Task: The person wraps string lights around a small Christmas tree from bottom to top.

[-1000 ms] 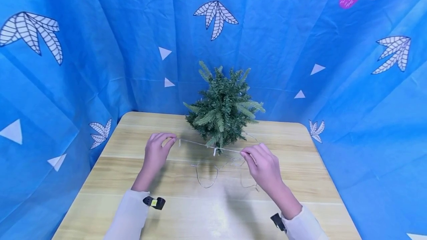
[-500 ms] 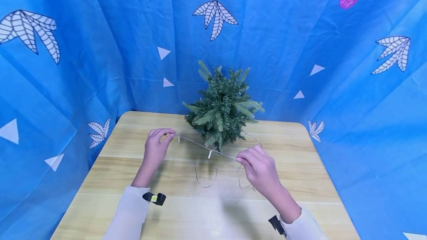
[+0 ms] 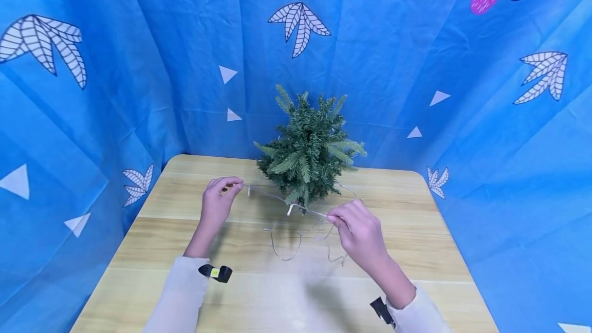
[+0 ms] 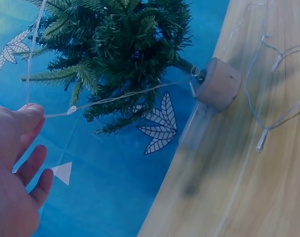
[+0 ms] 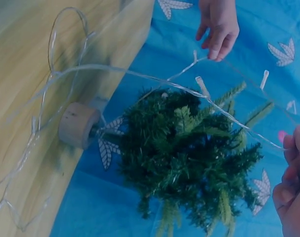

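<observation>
A string of fairy lights with a clear wire and small white bulbs stretches between my two hands, in front of a small artificial Christmas tree. My left hand pinches the wire between thumb and index finger, left of the tree. On the right, my right hand pinches another stretch of it, lower and nearer to me. In the left wrist view, one length of wire runs from the left fingertips to the tree's round wooden base. The right wrist view shows a bulb hanging between the hands.
Loose loops of the light string lie on the wooden table in front of the tree. A blue patterned curtain encloses the table at the back and both sides.
My right hand has shifted slightly left and down with its piece of wire. The held stretch now sags a little, and the loop below the right hand has moved left.
</observation>
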Action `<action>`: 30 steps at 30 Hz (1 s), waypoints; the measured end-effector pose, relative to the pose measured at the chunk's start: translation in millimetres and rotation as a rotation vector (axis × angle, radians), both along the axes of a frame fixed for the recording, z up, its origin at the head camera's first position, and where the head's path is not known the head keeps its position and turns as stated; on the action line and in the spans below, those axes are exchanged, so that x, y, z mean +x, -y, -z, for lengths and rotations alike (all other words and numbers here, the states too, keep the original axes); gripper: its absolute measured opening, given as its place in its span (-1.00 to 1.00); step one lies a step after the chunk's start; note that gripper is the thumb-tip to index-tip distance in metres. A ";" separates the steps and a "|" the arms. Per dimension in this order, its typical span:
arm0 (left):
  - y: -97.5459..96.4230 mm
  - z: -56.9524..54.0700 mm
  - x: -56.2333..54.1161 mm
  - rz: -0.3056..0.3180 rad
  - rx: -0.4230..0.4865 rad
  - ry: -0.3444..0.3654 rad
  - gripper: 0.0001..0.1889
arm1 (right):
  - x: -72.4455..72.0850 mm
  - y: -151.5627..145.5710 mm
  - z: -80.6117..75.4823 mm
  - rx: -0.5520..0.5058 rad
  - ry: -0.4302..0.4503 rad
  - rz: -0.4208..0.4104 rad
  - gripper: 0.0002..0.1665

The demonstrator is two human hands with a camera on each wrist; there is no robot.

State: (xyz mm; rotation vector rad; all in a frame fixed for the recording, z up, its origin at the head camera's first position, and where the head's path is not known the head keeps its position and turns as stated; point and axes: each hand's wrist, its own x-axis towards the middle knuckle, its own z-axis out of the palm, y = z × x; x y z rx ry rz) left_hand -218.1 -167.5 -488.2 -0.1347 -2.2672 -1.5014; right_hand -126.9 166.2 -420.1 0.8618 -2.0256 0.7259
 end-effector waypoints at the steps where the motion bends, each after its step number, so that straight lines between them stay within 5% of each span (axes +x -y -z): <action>1: -0.7 0.2 -1.0 0.002 0.010 0.004 -0.87 | -0.9 -1.5 -0.5 -0.006 0.006 0.010 -0.74; 8: -12.7 -7.1 -11.9 0.022 0.103 0.047 -0.83 | -9.6 -17.7 -2.4 -0.022 0.072 0.134 -0.95; 17: -33.3 -22.4 -20.7 0.087 0.159 0.085 -0.78 | -21.7 -42.6 2.5 -0.116 0.166 0.261 -0.92; 30: -58.3 -20.0 -19.1 0.179 0.170 0.097 -0.81 | -28.2 -67.7 6.1 -0.236 0.330 0.443 -0.93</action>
